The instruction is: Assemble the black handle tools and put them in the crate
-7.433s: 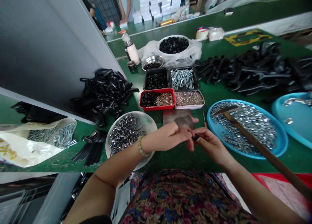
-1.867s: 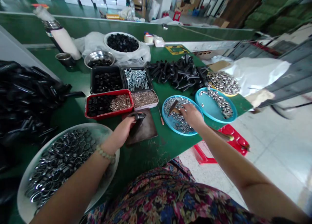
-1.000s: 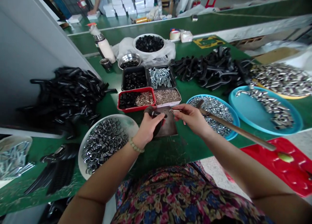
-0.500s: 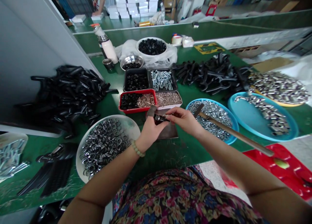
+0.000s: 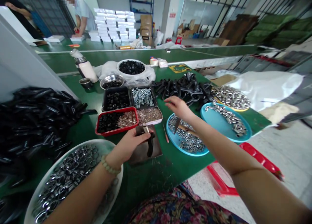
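Observation:
My left hand [image 5: 129, 144] is closed round a black curved handle part [image 5: 150, 147] with a short silvery coiled or threaded piece at its top. It holds this over a dark metal plate [image 5: 157, 146] on the green table. My right hand [image 5: 177, 107] is raised off to the right, near the black clamp-like parts [image 5: 187, 87]; its fingers are loosely apart and nothing shows in them. Between the hands lie a tray of small rivets [image 5: 149, 115] and a black tray of silver screws [image 5: 142, 97]. A thin screwdriver-like tool [image 5: 166, 134] rests beside the plate.
A hammer [image 5: 186, 129] lies across a blue basin of small metal parts [image 5: 181, 148]. Left of me stand a white basin of metal rings [image 5: 119, 181] and a heap of black handles [image 5: 44, 113]. A red tray [image 5: 117, 130] sits ahead. A person [image 5: 84, 17] works beyond.
My right hand has left the part in my left hand and moved up and away. The view has swung rightward and upward. The left hand still holds the black part.

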A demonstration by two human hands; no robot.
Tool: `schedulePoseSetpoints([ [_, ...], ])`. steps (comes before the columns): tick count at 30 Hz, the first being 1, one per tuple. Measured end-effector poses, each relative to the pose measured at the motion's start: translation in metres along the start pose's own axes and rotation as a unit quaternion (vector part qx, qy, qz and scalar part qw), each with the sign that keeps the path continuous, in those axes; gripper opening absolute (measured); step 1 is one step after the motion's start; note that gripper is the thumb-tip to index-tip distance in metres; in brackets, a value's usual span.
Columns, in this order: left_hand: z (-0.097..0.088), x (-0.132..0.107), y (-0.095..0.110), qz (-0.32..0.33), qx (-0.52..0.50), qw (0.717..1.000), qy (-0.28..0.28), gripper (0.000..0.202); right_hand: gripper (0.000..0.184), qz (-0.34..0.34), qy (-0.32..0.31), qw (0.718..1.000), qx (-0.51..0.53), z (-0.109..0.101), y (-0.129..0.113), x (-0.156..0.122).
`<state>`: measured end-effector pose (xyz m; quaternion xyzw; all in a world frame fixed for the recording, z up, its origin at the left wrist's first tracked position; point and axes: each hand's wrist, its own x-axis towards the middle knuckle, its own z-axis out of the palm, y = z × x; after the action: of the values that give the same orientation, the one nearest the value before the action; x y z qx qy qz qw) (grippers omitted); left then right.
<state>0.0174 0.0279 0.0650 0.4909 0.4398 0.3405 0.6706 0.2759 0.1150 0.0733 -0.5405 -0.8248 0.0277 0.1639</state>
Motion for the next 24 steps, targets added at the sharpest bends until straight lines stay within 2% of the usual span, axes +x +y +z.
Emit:
schedulePoseSetpoints([
  [1, -0.001, -0.004, 0.002, 0.000, -0.013, 1.000, 0.019, 0.029, 0.037, 0.077, 0.004, 0.993, -0.088, 0.003, 0.028, 0.005],
  [2, -0.003, -0.008, 0.003, 0.004, -0.009, 0.999, 0.036, 0.026, 0.037, 0.100, -0.003, 0.989, -0.110, 0.007, 0.054, 0.009],
  [5, -0.009, -0.017, 0.006, 0.033, 0.069, 0.996, 0.046, 0.021, 0.034, 0.099, -0.030, 0.986, -0.127, 0.015, 0.114, 0.015],
  [7, -0.013, -0.019, 0.007, 0.055, 0.147, 0.987, 0.031, 0.019, 0.031, 0.071, -0.043, 0.989, -0.120, 0.016, 0.133, 0.020],
  [10, -0.014, -0.022, 0.008, 0.111, 0.272, 0.955, 0.045, 0.019, 0.025, 0.029, -0.035, 0.994, -0.096, 0.013, 0.134, 0.031],
  [12, -0.013, -0.023, 0.007, 0.153, 0.340, 0.925, 0.075, 0.020, 0.027, 0.022, -0.001, 0.996, -0.082, 0.012, 0.117, 0.036],
  [14, -0.012, -0.024, 0.005, 0.180, 0.377, 0.904, 0.095, 0.023, 0.035, 0.041, 0.090, 0.995, 0.012, 0.014, 0.085, 0.032],
  [15, -0.010, -0.024, 0.003, 0.185, 0.385, 0.899, 0.098, 0.024, 0.038, 0.052, 0.141, 0.983, 0.104, 0.016, 0.063, 0.025],
  [16, -0.009, -0.024, 0.002, 0.182, 0.391, 0.897, 0.095, 0.025, 0.039, 0.065, 0.180, 0.957, 0.220, 0.019, 0.039, 0.015],
  [17, -0.008, -0.025, 0.001, 0.174, 0.393, 0.898, 0.087, 0.026, 0.039, 0.071, 0.190, 0.918, 0.342, 0.021, 0.013, 0.002],
  [18, -0.007, -0.025, 0.001, 0.164, 0.392, 0.902, 0.077, 0.027, 0.038, 0.073, 0.160, 0.880, 0.440, 0.023, -0.013, -0.012],
  [20, -0.006, -0.027, 0.000, 0.145, 0.375, 0.914, 0.055, 0.029, 0.039, 0.087, 0.042, 0.827, 0.554, 0.025, -0.061, -0.040],
  [22, -0.004, -0.031, 0.000, 0.132, 0.353, 0.926, 0.036, 0.030, 0.042, 0.114, -0.040, 0.796, 0.594, 0.024, -0.097, -0.061],
  [24, -0.003, -0.036, 0.000, 0.117, 0.349, 0.929, 0.029, 0.032, 0.044, 0.152, -0.089, 0.775, 0.608, 0.023, -0.117, -0.072],
])
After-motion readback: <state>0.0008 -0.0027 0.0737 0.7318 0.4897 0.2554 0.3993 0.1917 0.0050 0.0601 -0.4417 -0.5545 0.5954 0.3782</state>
